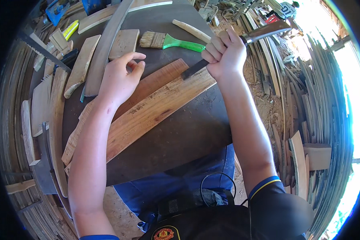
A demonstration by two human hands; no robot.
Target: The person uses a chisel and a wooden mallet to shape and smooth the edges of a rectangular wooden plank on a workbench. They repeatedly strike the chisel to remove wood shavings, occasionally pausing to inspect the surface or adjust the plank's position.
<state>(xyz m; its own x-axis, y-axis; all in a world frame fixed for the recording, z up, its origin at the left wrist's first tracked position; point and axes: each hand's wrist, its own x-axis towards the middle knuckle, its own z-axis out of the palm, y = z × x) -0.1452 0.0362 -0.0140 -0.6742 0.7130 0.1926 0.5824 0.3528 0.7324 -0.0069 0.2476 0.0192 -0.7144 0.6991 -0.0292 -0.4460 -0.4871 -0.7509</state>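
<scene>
Right hand wrapped tight, fingers folded into a fist around the middle of a long tool! Out of the top of that fist runs a brown wooden handle with a metal collar, angled up to the right; out of the bottom comes the dark blade, slanting down to the left. Its end lies over the seam between two boards; whether it actually touches the wood, I can't tell.

Over to the left hand: half open, fingers loosely bent, thumb near the forefinger, nothing visible in its hold, hovering above the boards' left half. And here they are, side by side and slanting across the dark table: a pale brown plank nearer the body, a redder board beyond.

Further out, a green-handled brush lies past the boards, beside a squarish wood block. A long greyish beam runs along the left. Out on the far right, thin wood strips crowd together, and a person shows at the upper right.
</scene>
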